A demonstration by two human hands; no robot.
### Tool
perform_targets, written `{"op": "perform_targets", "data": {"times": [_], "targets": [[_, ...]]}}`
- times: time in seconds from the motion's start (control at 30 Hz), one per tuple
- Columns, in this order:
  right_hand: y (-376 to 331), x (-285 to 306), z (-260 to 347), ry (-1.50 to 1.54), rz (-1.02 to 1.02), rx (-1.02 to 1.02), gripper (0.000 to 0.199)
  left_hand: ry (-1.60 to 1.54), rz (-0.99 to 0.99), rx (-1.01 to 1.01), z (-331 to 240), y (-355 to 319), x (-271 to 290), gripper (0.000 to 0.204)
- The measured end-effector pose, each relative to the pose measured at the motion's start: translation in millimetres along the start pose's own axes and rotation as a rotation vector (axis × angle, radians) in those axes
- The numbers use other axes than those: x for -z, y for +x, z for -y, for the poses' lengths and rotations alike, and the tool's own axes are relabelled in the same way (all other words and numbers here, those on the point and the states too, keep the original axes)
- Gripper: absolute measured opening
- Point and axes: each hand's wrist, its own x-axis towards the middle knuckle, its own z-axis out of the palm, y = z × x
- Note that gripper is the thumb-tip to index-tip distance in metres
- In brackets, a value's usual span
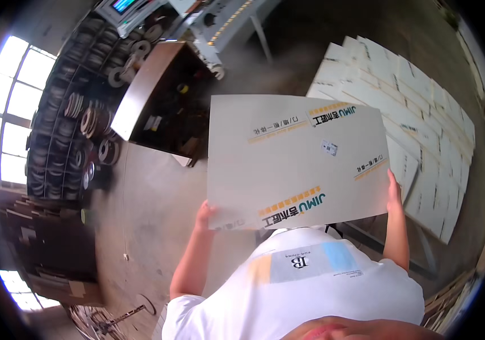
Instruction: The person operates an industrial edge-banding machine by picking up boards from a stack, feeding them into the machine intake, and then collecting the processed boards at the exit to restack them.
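Observation:
A large flat panel (288, 164), pale grey with printed marks in orange, green and black and a small white label, is held out in front of my body. At its near left corner my left hand (205, 215) is closed on the edge, with the fingers partly hidden by the board. On the opposite side my right hand (393, 191) grips the right edge, thumb lying along it. The panel slants slightly and hides the floor beneath it.
Similar white panels (424, 119) lie stacked at the right. Ahead on the left stands an open brown cabinet (152, 85), beside racks of edge-band rolls (61, 124). A machine (228, 22) with a screen is at the far end. Dark boards (50, 238) lean at the left.

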Motion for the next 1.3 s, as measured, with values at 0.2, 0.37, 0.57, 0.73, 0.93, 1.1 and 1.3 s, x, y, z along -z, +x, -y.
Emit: {"op": "perform_targets", "data": {"times": [0.2,0.37,0.57,0.73,0.93,1.1,1.3], "targets": [[60.7,-110.1,-11.8,-0.070,-0.026,-0.012,0.071,-0.740,-0.059,-0.221,-110.0,44.4,-25.2,0.089],[128.1,-197.9,-15.2,-0.014,-0.056,0.039,0.068,-0.917,0.183,-0.349,-92.1,128.9,23.1,0.088],[189.1,-331.9,52.0,-0.172,-0.179,0.153,0.065,-0.806,-0.267,0.035,-104.2,246.0,25.4,0.044],[235.8,-451.8,122.9,-0.225,-0.151,0.156,0.062,-0.580,-0.252,0.071,-183.3,333.8,90.7,0.051],[290.6,-581.6,177.5,-0.153,-0.223,0.075,0.063,-0.538,-0.465,0.151,-308.0,457.1,149.1,0.029],[350.9,-690.0,199.9,0.005,-0.241,0.138,0.060,-0.652,-0.295,0.030,-365.8,570.9,229.0,0.013],[429.6,-821.7,219.6,0.199,-0.315,0.070,0.059,-0.387,-0.158,-0.018,-459.4,714.4,323.5,0.016]]}}
